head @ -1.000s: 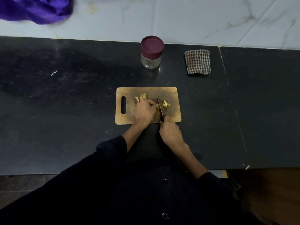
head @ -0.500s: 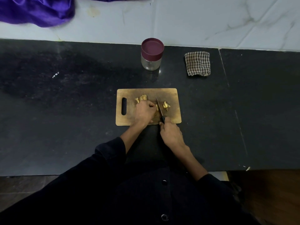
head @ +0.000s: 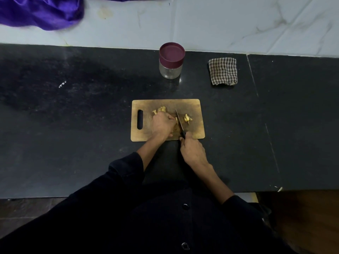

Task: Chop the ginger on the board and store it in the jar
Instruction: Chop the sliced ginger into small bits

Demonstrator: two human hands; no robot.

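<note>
Ginger mid-chop on board, jar not yet opened.

Ginger (head: pixel 176 120) sits mid-board (head: pixel 196 107), pinned under left hand (head: pixel 162 125), which is curled down over it; cut bits (head: pixel 187 118) lie just right of the blade, more pieces (head: pixel 160 109) at the far side of that hand. Right hand (head: pixel 192 151) is clenched round the knife (head: pixel 179 121) handle at the board's near edge, tip pointing away. Judging: ginger is firm, fibrous, light, w/ slick cut faces, so hold close to the blade w/ fingertips tucked. Jar (head: pixel 171 61) beyond the board, lid on; checked cloth (head: pixel 222 71) to the jar's right.
</note>
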